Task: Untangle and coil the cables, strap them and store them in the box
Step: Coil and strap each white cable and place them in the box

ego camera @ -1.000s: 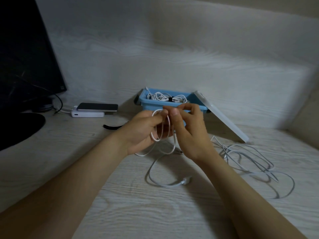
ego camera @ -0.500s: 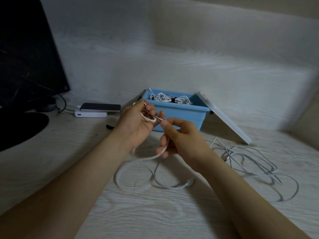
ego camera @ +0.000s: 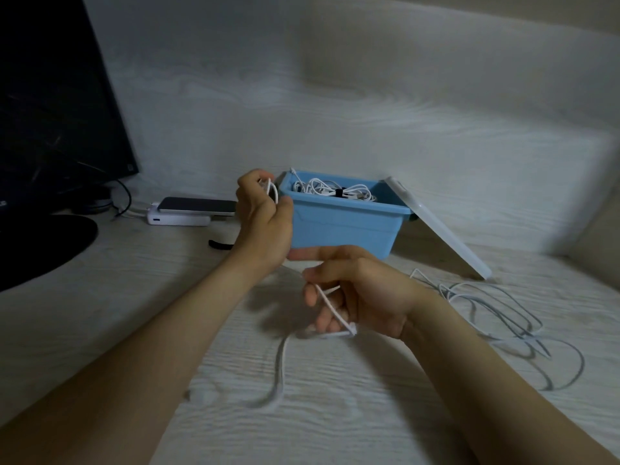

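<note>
Left hand (ego camera: 265, 218), beside the blue box (ego camera: 345, 229), grips looped white cable (ego camera: 332, 307). Right hand (ego camera: 365, 293), before the box, pinches its trailing length.

Pale wood-grain desk (ego camera: 100, 313), matching wall (ego camera: 369, 129), dim light.

The monitor (ego camera: 50, 112) runs off the left edge; the cable (ego camera: 280, 370) is blurred at its lower loop.

Your counter (ego camera: 335, 414): pale wood grain, matt, lightly ridged. Box (ego camera: 342, 229) at 12 o'clock: smooth blue plastic, faint sheen. Lid (ego camera: 439, 231) at 1 o'clock: smooth white plastic. Cable (ego camera: 330, 307) you hold: white, smooth plastic sheath. Phone (ego camera: 198, 206) at 10 o'clock: glossy; monitor screen (ego camera: 50, 112) glossy black.
</note>
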Tool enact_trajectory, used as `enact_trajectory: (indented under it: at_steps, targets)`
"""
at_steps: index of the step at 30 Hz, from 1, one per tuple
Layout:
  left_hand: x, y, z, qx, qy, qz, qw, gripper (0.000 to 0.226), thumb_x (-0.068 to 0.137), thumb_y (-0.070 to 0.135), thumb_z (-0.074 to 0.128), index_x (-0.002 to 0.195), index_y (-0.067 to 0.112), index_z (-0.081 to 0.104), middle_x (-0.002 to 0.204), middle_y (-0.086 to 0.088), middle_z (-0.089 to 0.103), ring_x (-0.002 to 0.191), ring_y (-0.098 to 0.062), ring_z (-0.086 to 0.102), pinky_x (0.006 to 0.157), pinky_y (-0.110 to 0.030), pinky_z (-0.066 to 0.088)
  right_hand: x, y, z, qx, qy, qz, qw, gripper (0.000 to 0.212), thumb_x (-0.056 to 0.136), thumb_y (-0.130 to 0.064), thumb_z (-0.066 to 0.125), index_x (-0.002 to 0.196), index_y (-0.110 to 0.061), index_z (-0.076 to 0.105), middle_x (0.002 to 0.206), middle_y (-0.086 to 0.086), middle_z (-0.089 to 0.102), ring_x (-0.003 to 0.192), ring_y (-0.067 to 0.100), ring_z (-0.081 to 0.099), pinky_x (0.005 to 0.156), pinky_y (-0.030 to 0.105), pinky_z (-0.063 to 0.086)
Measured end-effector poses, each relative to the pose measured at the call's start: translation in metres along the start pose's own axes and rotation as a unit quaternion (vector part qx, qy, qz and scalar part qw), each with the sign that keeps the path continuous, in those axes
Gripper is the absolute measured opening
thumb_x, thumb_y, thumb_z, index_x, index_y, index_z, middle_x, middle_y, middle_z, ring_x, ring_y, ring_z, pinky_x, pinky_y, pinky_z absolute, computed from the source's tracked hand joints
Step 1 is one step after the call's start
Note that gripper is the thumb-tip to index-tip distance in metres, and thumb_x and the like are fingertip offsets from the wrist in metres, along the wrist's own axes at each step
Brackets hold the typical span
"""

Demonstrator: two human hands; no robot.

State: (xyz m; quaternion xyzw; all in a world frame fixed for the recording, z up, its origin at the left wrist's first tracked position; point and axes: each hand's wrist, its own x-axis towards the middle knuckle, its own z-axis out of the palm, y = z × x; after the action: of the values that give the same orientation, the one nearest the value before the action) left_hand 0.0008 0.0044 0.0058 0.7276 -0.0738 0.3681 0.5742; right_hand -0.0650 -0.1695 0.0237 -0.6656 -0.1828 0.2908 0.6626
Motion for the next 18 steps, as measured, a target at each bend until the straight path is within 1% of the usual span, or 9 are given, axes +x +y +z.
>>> enact_trajectory:
  at_steps: [2, 4, 7, 9, 10, 12, 14, 16, 18]
  targets:
    - [-0.003, -0.002, -0.001, 0.022, -0.046, -0.027, 0.998, 0.036, 0.094, 0.013, 0.053, 0.118, 0.027, 0.03, 0.126, 0.002, 0.032, 0.117, -0.011, 0.036, 0.08, 0.001, 0.029, 0.0, -0.002, -0.005, 0.004, 0.005, -0.066, 0.998, 0.055, 0.086, -0.009, 0.061, 0.141, -0.006, 0.06, 0.078, 0.018, 0.067, 0.04, 0.018, 0.058, 0.04, 0.022, 0.048]
    - [-0.006, 0.002, -0.002, 0.01, -0.1, -0.06, 0.993, 0.039, 0.085, 0.027, 0.051, 0.12, 0.03, 0.032, 0.119, 0.01, 0.033, 0.11, -0.002, 0.039, 0.08, -0.007, 0.03, 0.0, -0.002, -0.009, 0.02, 0.0, -0.119, 0.993, 0.059, 0.081, -0.008, 0.057, 0.139, -0.001, 0.062, 0.081, 0.019, 0.067, 0.041, 0.019, 0.058, 0.041, 0.022, 0.047]
    - [-0.007, 0.008, -0.007, -0.006, -0.176, -0.102, 0.979, 0.051, 0.079, 0.048, 0.04, 0.126, 0.03, 0.041, 0.125, 0.006, 0.037, 0.107, 0.001, 0.044, 0.085, -0.015, 0.035, -0.002, -0.002, -0.013, 0.06, -0.021, -0.178, 0.982, 0.056, 0.088, 0.001, 0.053, 0.142, -0.009, 0.061, 0.103, 0.02, 0.071, 0.058, 0.027, 0.071, 0.052, 0.028, 0.059]
    - [-0.008, 0.007, -0.01, -0.01, -0.234, -0.107, 0.966, 0.056, 0.076, 0.059, 0.041, 0.125, 0.032, 0.046, 0.131, 0.0, 0.042, 0.113, -0.008, 0.049, 0.093, -0.03, 0.04, -0.002, -0.003, -0.014, 0.065, 0.024, -0.204, 0.977, 0.049, 0.099, 0.003, 0.051, 0.143, -0.016, 0.06, 0.114, 0.02, 0.073, 0.054, 0.026, 0.07, 0.049, 0.029, 0.059]
    - [-0.008, 0.006, -0.012, 0.012, -0.267, -0.099, 0.959, 0.055, 0.075, 0.06, 0.042, 0.124, 0.034, 0.046, 0.133, -0.001, 0.042, 0.117, -0.012, 0.048, 0.096, -0.033, 0.039, -0.001, -0.004, -0.014, 0.058, 0.061, -0.214, 0.973, 0.043, 0.104, -0.001, 0.05, 0.142, -0.017, 0.06, 0.115, 0.02, 0.074, 0.05, 0.024, 0.067, 0.046, 0.028, 0.056]
    - [-0.011, 0.005, -0.015, 0.09, -0.316, -0.083, 0.941, 0.058, 0.072, 0.057, 0.049, 0.126, 0.034, 0.044, 0.134, 0.0, 0.039, 0.123, -0.015, 0.046, 0.1, -0.036, 0.039, 0.0, -0.004, -0.018, 0.041, 0.139, -0.237, 0.961, 0.032, 0.109, -0.012, 0.05, 0.138, -0.018, 0.061, 0.109, 0.02, 0.076, 0.039, 0.02, 0.056, 0.039, 0.024, 0.048]
    - [-0.015, 0.002, -0.016, 0.18, -0.332, -0.035, 0.925, 0.065, 0.069, 0.053, 0.061, 0.128, 0.034, 0.04, 0.131, 0.0, 0.036, 0.122, -0.018, 0.047, 0.102, -0.039, 0.042, 0.002, -0.001, -0.022, 0.021, 0.19, -0.255, 0.948, 0.028, 0.111, -0.025, 0.05, 0.135, -0.019, 0.064, 0.1, 0.018, 0.076, 0.033, 0.017, 0.043, 0.036, 0.022, 0.037]
    - [-0.019, -0.004, -0.012, 0.233, -0.329, 0.026, 0.915, 0.055, 0.081, 0.031, 0.069, 0.129, 0.027, 0.042, 0.124, -0.002, 0.038, 0.118, -0.024, 0.051, 0.099, -0.038, 0.045, 0.003, -0.001, -0.025, 0.014, 0.22, -0.26, 0.94, 0.03, 0.109, -0.034, 0.053, 0.132, -0.02, 0.066, 0.09, 0.016, 0.074, 0.034, 0.015, 0.036, 0.037, 0.022, 0.031]
    - [-0.018, -0.009, -0.01, 0.245, -0.328, 0.047, 0.911, 0.038, 0.092, 0.01, 0.058, 0.126, 0.023, 0.048, 0.115, -0.002, 0.042, 0.112, -0.027, 0.054, 0.091, -0.038, 0.045, 0.003, -0.003, -0.024, 0.034, 0.234, -0.265, 0.935, 0.027, 0.107, -0.026, 0.058, 0.13, -0.016, 0.068, 0.087, 0.017, 0.073, 0.04, 0.017, 0.038, 0.041, 0.024, 0.032]
